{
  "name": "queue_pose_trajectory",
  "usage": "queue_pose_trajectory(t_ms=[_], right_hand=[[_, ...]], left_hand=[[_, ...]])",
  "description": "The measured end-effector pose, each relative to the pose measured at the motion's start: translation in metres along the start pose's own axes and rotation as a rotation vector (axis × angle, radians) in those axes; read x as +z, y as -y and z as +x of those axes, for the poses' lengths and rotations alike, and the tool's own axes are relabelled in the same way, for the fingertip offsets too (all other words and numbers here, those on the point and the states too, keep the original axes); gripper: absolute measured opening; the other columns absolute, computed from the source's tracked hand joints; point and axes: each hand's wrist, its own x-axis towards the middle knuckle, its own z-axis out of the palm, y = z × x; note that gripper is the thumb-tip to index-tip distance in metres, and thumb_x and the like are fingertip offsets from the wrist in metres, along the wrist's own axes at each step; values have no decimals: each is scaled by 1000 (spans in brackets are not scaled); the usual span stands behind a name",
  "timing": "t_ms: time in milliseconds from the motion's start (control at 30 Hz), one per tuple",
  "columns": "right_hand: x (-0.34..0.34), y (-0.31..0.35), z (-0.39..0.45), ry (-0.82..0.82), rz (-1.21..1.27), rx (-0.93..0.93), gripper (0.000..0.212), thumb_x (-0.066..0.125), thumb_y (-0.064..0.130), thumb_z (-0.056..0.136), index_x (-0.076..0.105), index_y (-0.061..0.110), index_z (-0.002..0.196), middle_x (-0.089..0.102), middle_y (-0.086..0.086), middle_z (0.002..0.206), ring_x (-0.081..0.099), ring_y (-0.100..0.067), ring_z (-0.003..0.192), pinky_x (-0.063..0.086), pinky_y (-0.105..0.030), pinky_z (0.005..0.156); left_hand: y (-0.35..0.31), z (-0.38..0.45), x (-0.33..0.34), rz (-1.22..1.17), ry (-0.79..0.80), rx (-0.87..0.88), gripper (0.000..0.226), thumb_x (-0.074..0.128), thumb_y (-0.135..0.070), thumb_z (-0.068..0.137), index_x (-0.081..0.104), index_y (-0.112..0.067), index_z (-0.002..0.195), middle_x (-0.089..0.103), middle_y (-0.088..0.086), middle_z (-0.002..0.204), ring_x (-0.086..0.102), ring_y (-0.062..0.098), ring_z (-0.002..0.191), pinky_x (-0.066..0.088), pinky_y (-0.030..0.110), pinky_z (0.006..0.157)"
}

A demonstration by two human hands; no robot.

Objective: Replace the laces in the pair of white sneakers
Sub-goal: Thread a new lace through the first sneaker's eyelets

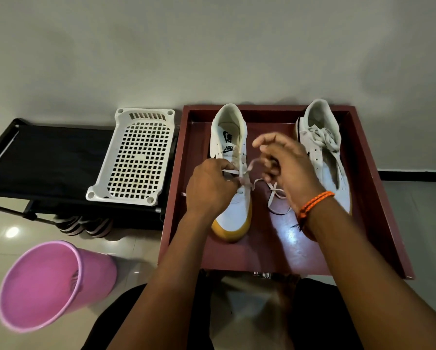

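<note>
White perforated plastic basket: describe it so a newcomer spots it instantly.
Start at the dark red wooden tray holding both white sneakers. Just left of the tray, on a low black fabric-topped rack, lies the white perforated plastic basket. Its grid of square holes sets it apart from the smooth pink plastic bucket on the floor nearby.

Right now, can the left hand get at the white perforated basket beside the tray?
Probably yes, but not at once: the left hand pinches the lace on the near sneaker. The white perforated basket lies uncovered, left of the tray.
</note>
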Motion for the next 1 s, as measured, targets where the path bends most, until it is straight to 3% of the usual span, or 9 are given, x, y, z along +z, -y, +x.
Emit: queue_pose_trajectory(t_ms=[100,200,433,633,733,800,867,933,1000], right_hand=[[3,-31,2,-19,-789,2,28,52,38,106,66,18,91,68,6,77,67,-18,75,50,-38,71],[8,-41,4,26,-830,-49,18,57,23,99,62,24,81,69,6,78,65,-19,78,54,-45,77],[9,-7,-4,154,-173,-61,20,55,5,106,65,6,88,62,-1,79,52,-3,63,39,-15,54],[4,19,-12,348,674,42,25,46,14,107,64,15,90,40,3,81,39,-9,70,35,-24,63],[-1,20,-6,245,907,91,23,43,16,105,56,16,87,32,6,75,22,-9,67,23,-25,61],[-6,4,3,-61,516,108,21,45,12,103,55,17,86,39,9,67,29,-8,59,27,-25,54],[-8,-14,10,-320,-214,38,14,52,18,101,60,20,90,57,10,72,51,-11,63,45,-33,62],[-2,-26,7,-223,-568,70,27,53,42,102,64,19,93,66,7,84,63,-19,79,48,-39,79],[9,-32,-1,-37,-765,83,37,49,51,105,60,19,89,64,6,80,61,-21,80,46,-40,78]], left_hand=[[1,0,0,6,3,25,16,89,-33,84,79,-25,93,63,-20,75,62,2,70,34,21,55],[3,1,0,19,-4,34,19,88,-33,84,80,-24,99,68,-15,87,63,7,76,35,22,56],[4,2,0,-37,18,-1,15,88,-33,83,80,-27,94,74,-13,85,69,7,77,47,26,60],[5,2,1,-76,28,-33,12,88,-28,82,79,-28,90,76,-12,85,73,11,80,55,29,66],[7,2,1,-64,30,-31,14,89,-30,83,79,-27,92,76,-13,88,71,8,80,48,25,63],[7,2,2,-53,32,-24,16,90,-30,83,79,-26,95,76,-13,92,71,6,81,48,25,64],[7,2,2,-54,28,-29,19,90,-31,83,79,-26,97,76,-13,94,71,6,82,50,26,66],[6,2,2,-45,20,-30,21,90,-32,83,79,-26,99,76,-13,95,70,6,82,47,25,64],[4,2,2,-26,13,-10,18,90,-32,83,80,-27,97,74,-14,91,69,5,80,43,23,60]])
